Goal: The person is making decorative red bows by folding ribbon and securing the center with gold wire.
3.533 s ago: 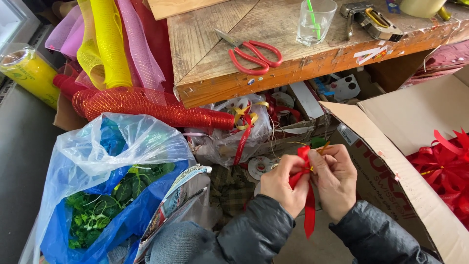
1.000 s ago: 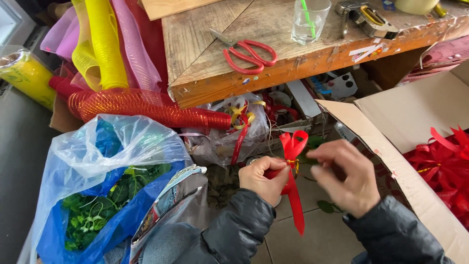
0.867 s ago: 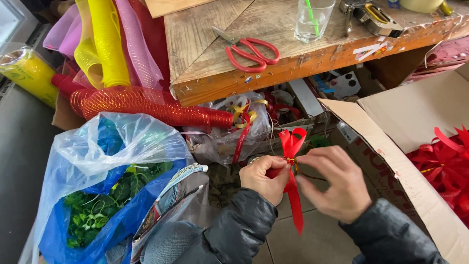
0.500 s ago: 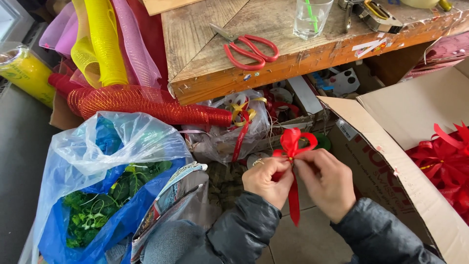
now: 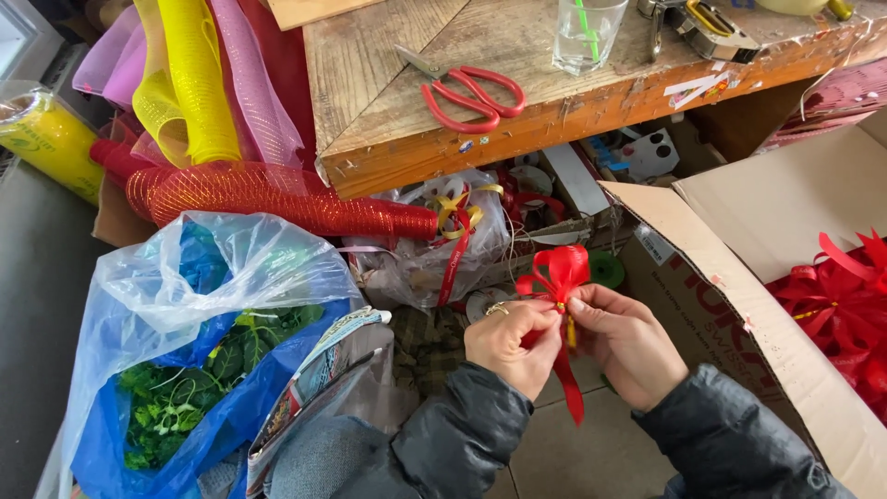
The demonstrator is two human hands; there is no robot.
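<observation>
A red ribbon bow (image 5: 557, 270) with a long tail hanging down is pinched between both my hands above the floor. My left hand (image 5: 510, 342) grips the bow's middle from the left. My right hand (image 5: 626, 340) holds it from the right, with a thin gold tie showing at the knot. The bow's loops stand up above my fingers. Both sleeves are dark grey.
An open cardboard box (image 5: 739, 277) at right holds several red bows (image 5: 845, 305). A wooden table (image 5: 388, 139) above carries red scissors (image 5: 471, 92) and a glass (image 5: 585, 32). At left lie a blue plastic bag of green leaves (image 5: 199, 370), a red mesh roll (image 5: 277, 194) and yellow and pink mesh (image 5: 194, 83).
My right hand, apart from the bow a second ago, has come back in and taken hold at the knot. The bow's loops are fuller and both hands sit slightly lower.
</observation>
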